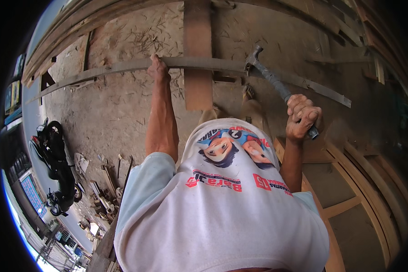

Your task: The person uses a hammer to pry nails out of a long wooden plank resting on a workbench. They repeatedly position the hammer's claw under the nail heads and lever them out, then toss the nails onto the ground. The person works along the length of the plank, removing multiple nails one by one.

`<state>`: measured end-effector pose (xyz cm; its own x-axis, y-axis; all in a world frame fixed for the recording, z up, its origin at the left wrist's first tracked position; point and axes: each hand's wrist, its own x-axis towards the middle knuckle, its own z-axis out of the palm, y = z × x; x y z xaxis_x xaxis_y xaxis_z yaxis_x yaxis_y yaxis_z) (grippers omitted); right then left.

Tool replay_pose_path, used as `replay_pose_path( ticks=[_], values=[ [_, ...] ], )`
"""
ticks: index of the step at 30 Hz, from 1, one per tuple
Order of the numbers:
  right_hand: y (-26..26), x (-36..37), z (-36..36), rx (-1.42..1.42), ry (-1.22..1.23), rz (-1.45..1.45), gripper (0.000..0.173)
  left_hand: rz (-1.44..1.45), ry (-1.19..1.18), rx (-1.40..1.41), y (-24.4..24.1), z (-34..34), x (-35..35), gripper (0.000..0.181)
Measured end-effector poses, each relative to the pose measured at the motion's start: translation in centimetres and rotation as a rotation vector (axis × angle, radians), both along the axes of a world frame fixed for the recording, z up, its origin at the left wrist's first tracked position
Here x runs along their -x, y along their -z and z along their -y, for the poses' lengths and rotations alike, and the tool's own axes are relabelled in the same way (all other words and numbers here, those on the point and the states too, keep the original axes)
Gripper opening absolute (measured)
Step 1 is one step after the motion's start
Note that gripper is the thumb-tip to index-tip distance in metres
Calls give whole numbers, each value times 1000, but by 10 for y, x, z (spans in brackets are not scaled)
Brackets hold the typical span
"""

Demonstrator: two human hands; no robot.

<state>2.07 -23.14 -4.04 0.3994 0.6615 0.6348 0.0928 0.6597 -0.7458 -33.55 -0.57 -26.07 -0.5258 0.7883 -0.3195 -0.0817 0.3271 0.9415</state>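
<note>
A long, narrow, greyish wooden strip [122, 67] runs across in front of me, bowed by the lens. My left hand [158, 69] grips it left of the middle. Crossing it is a wide reddish-brown plank [198, 90], its near end close to my feet. In my right hand [302, 115] is a claw hammer [273, 81] with a dark handle, held near the butt end. The hammer's head overlaps the strip in view, right of the plank; whether they touch I cannot tell.
Stacked timber [98, 25] lies along the far left. Wooden frames [343, 207] lean at my right. Offcuts [103, 200] are heaped at lower left, near a parked motorcycle [56, 166]. Wood shavings [149, 37] litter the concrete floor [122, 102].
</note>
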Motion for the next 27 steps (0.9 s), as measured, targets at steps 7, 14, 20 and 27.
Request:
replay_pose_path(
  ticks=[7, 14, 20, 27],
  values=[
    [42, -68, 26, 156, 205, -496, 37, 106, -41, 83, -26, 1, -18, 56],
    [6, -66, -3, 210, 153, -473, 37, 136, -230, 112, -20, -5, -27, 50],
    [-47, -9, -53, 193, -88, 138, 24, 54, -223, 77, -5, -7, -26, 55],
    [-61, 25, -110, 180, -107, 571, 18, 51, -207, 93, -16, -5, -28, 48]
  ],
)
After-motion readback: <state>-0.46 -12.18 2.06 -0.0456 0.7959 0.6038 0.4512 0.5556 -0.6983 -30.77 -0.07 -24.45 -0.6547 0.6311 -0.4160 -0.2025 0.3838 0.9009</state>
